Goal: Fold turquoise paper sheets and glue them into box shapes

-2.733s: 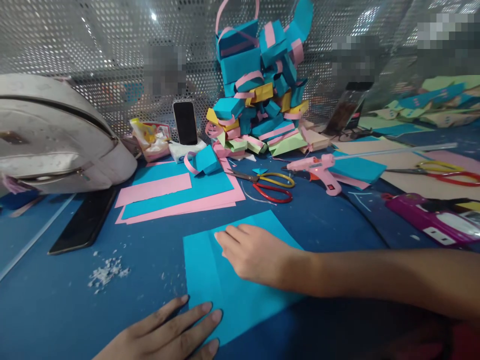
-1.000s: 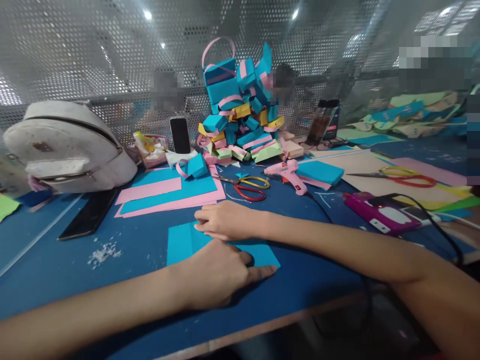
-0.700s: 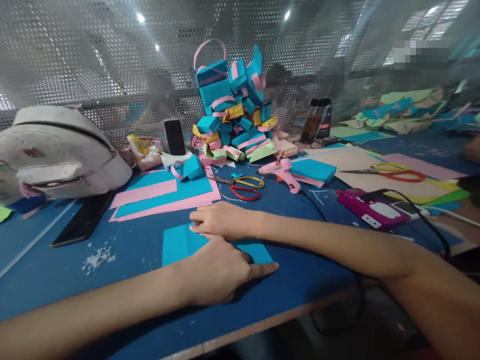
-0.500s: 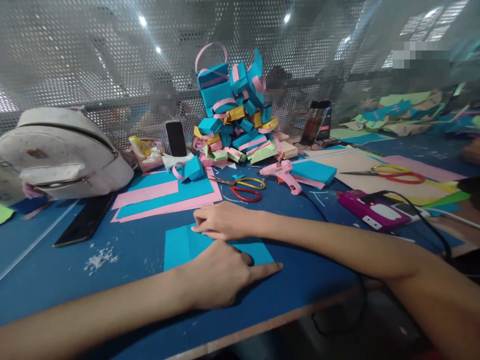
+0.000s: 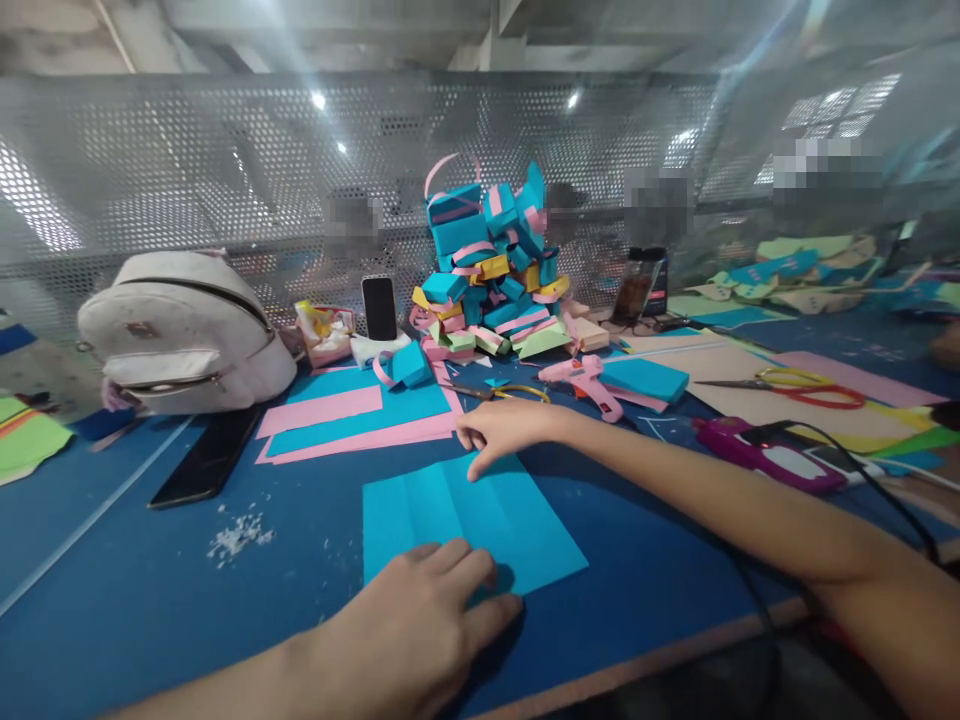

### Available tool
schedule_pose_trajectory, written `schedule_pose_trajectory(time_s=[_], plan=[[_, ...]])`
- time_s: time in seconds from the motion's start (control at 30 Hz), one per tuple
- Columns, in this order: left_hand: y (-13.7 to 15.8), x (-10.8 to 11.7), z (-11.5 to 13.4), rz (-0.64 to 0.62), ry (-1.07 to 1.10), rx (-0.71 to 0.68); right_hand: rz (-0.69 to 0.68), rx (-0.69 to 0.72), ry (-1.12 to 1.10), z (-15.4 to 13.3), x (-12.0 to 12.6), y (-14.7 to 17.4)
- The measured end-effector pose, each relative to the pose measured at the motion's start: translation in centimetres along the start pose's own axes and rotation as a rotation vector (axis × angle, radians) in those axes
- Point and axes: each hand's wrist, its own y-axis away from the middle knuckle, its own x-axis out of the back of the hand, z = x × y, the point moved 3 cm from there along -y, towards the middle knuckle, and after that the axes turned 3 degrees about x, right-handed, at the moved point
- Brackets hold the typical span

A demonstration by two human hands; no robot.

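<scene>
The blue sheet lay flat on the desk, between the stack of coloured paper and the desk's near edge. Work on it looked partway at most: several creases ran across it from its far edge toward its near edge, yet no flap was turned over, and no strap was fixed to it.

The left hand rested on the sheet's near edge with bent fingers; whether it pinched the paper could not be told. The right hand was at the far edge, fingers loosely curled and thumb parted from them, the thumb touching the paper.

Toward the desk's far edge, a pile of folded paper pieces and a small blue box with a pink loop appeared already made up. The scissors and glue gun lay unheld beyond the sheet.
</scene>
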Motion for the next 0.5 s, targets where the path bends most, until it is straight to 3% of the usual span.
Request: schedule_pose_trajectory(time_s=[0.13, 0.23, 0.33, 0.4, 0.43, 0.5], plan=[[0.3, -0.2, -0.5, 0.024, 0.074, -0.023, -0.032, 0.094, -0.061, -0.3, -0.2, -0.8], [0.6, -0.2, -3.4, 0.146, 0.226, 0.003, -0.013, 0.136, -0.111, -0.5, 0.4, -0.6], [1.6, 0.4, -8.9, 0.537, 0.257, 0.207, 0.063, 0.147, -0.161, -0.8, 1.3, 0.3], [2.7, 0.4, -12.5, 0.735, 0.396, 0.401, 0.158, 0.149, -0.237, -1.0, 1.8, 1.1], [3.2, 0.3, -13.8, 0.784, 0.528, 0.461, 0.214, 0.152, -0.290, -1.1, 2.0, 1.5], [3.8, -0.4, -15.2, 0.740, 0.871, 0.521, 0.319, 0.157, -0.393, -1.4, 2.1, 2.1]])
